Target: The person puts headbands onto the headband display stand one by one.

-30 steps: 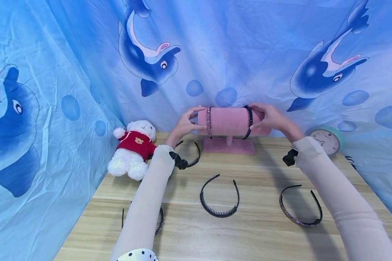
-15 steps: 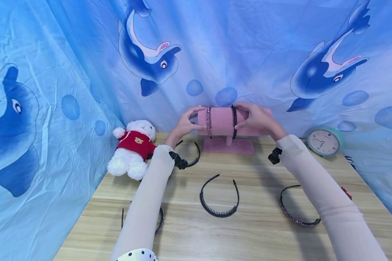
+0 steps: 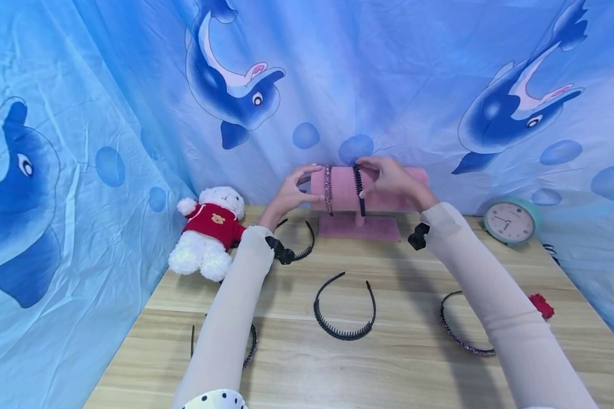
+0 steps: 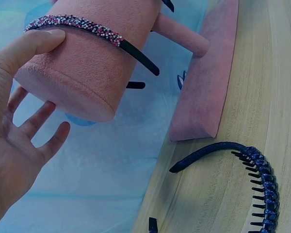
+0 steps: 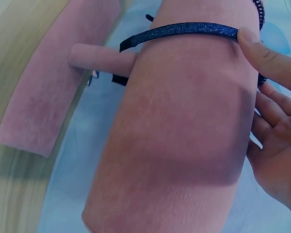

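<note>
A pink plush headband stand (image 3: 391,187) has a horizontal roll on a post and flat base. My left hand (image 3: 290,196) grips the roll's left end; in the left wrist view its thumb (image 4: 51,40) lies along the lower edge of a glittery pink-and-silver headband (image 4: 89,28) worn by the roll. Near the roll's middle, my right hand (image 3: 389,179) holds a dark toothed headband (image 3: 359,184) that straddles it. The right thumb (image 5: 254,43) presses on the dark sparkly band (image 5: 189,30) in the right wrist view, while the other fingers reach behind the roll.
On the wooden table (image 3: 389,341) lie a black toothed headband (image 3: 345,334), a purplish glitter one (image 3: 460,341) and others partly behind my left arm. A white teddy bear (image 3: 212,233) sits at left, a mint clock (image 3: 511,221) at right. A red item (image 3: 541,305) shows beside my right sleeve.
My right hand has slid the dark headband leftward along the roll, from near its right end to about the middle. My left hand has stayed at the left end.
</note>
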Available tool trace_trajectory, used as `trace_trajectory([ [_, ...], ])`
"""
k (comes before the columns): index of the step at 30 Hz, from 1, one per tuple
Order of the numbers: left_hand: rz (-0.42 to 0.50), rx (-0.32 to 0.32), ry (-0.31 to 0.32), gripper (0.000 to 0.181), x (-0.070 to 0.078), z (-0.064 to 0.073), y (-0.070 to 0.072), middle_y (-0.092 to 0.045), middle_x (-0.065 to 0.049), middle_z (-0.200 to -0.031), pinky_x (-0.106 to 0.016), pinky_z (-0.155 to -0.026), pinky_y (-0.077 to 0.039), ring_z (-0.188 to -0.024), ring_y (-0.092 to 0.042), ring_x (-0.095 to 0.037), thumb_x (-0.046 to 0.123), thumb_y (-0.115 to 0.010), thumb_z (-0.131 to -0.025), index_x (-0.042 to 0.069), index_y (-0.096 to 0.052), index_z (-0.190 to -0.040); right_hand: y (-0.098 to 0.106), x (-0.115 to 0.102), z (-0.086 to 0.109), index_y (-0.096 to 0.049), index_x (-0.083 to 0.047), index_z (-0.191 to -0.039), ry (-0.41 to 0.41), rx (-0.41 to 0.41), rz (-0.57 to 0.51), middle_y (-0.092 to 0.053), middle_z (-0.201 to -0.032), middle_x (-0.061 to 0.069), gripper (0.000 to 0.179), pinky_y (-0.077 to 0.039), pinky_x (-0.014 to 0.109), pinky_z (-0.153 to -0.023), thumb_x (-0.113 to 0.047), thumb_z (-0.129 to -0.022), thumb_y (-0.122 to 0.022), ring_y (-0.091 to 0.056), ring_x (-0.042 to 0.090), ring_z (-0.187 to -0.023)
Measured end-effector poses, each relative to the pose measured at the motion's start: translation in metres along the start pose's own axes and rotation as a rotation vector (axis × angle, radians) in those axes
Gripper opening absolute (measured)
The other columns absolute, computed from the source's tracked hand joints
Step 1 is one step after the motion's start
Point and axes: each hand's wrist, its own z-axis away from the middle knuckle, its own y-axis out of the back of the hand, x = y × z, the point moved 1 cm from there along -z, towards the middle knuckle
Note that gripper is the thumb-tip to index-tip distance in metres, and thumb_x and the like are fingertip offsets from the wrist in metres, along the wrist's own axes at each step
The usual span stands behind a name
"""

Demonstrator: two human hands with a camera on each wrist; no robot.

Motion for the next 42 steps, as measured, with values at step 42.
trace_trajectory([
  [42, -0.021, -0.005, -0.018, 0.079, 0.003, 0.001, -0.001, -0.03, 0.001, -0.167, -0.052, -0.117, -0.044, -0.146, -0.041, -0.031, 0.005, -0.085, -0.078, 0.024, -0.052, -0.147, -0.042, -0.02, 0.011, -0.039, -0.012, -0.157, 0.166, 0.09, 0.058, -0.04, -0.163, 0.011, 0.096, -0.028, 0.048, -0.128, -0.023, -0.077, -0.091, -0.036, 0.031, -0.151],
])
